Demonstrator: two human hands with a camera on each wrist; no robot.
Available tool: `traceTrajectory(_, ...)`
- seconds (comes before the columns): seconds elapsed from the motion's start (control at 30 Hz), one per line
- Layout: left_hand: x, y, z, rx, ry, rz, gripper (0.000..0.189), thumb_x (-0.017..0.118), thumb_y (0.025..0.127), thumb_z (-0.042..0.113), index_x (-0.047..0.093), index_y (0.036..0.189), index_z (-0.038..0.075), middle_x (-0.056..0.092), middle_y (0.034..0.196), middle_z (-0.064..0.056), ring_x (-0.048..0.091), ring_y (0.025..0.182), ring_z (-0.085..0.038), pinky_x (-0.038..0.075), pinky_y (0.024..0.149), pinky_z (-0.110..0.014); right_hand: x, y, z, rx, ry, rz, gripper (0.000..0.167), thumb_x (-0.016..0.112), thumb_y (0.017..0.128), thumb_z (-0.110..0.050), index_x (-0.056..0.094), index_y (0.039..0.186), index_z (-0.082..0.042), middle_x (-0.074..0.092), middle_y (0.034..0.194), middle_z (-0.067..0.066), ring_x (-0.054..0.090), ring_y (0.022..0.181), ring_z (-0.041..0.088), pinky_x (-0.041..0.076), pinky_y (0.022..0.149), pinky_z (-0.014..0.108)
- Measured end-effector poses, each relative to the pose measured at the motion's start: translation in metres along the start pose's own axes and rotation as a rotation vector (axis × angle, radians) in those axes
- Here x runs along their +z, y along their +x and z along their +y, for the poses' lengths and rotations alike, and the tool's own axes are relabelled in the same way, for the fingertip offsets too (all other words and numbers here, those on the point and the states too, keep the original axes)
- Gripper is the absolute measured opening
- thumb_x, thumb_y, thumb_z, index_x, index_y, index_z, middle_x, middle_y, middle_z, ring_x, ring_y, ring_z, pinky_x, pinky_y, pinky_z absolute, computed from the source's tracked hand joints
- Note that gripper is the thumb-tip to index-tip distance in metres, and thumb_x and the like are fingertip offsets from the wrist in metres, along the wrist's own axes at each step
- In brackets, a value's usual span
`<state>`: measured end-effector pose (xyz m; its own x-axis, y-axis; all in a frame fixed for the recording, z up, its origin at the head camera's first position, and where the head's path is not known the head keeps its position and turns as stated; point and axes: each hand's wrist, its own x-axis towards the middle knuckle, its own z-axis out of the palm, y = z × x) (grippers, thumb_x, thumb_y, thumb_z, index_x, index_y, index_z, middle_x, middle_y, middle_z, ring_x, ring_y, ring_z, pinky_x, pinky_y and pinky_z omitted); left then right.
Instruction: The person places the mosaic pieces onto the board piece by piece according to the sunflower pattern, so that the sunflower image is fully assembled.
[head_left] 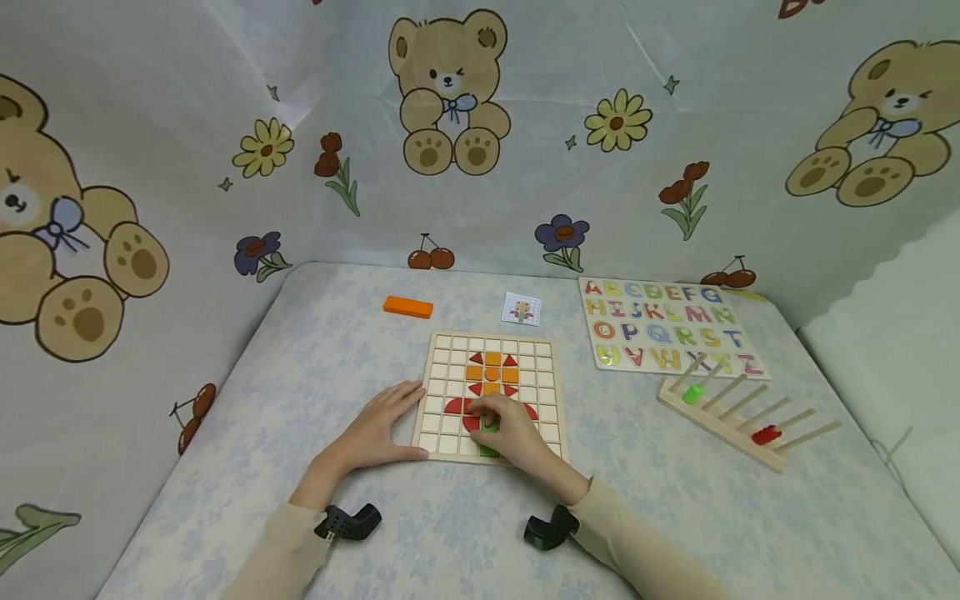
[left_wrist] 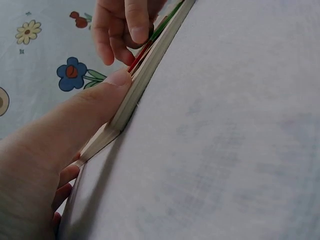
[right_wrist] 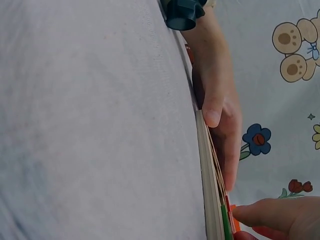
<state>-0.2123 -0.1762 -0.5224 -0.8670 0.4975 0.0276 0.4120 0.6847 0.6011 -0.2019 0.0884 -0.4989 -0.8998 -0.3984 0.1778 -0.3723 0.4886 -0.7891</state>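
Observation:
A square wooden grid board (head_left: 558,400) lies on the table, with flat red, orange and green pieces making a pattern in its cells. My left hand (head_left: 378,422) rests at the board's near left corner, fingers along the left edge and thumb (left_wrist: 107,92) against the front edge. My right hand (head_left: 513,429) bends over the near middle cells, its thumb and forefinger tips apart beside a green piece (head_left: 489,451) and a red piece (head_left: 471,423). The palm hides part of the pattern. In the right wrist view, a green edge (right_wrist: 226,220) shows right by the fingertips.
Behind the board lie an orange block (head_left: 408,307) and a small pattern card (head_left: 521,309). To the right are an alphabet board (head_left: 660,329) and a wooden peg rack (head_left: 720,422) with green and red beads. A printed bear curtain hangs behind the table.

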Motion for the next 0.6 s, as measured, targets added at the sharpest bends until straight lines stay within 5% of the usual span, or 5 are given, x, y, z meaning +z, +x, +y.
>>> traceTrajectory(0.6, 0.0017, -0.0075, -0.0040, -0.007, -0.016, 0.007, 0.099, 0.080, 0.077, 0.053, 0.036, 0.155, 0.011, 0.029, 0.163, -0.011, 0.023, 0.151, -0.039, 0.024, 0.117, -0.066, -0.0035, -0.0003, 0.0027, -0.002, 0.047, -0.002, 0.021, 0.071, 0.089, -0.002, 0.070, 0.110, 0.001, 0.068, 0.096, 0.012, 0.056, 0.073, 0.012, 0.049, 0.063, 0.020)
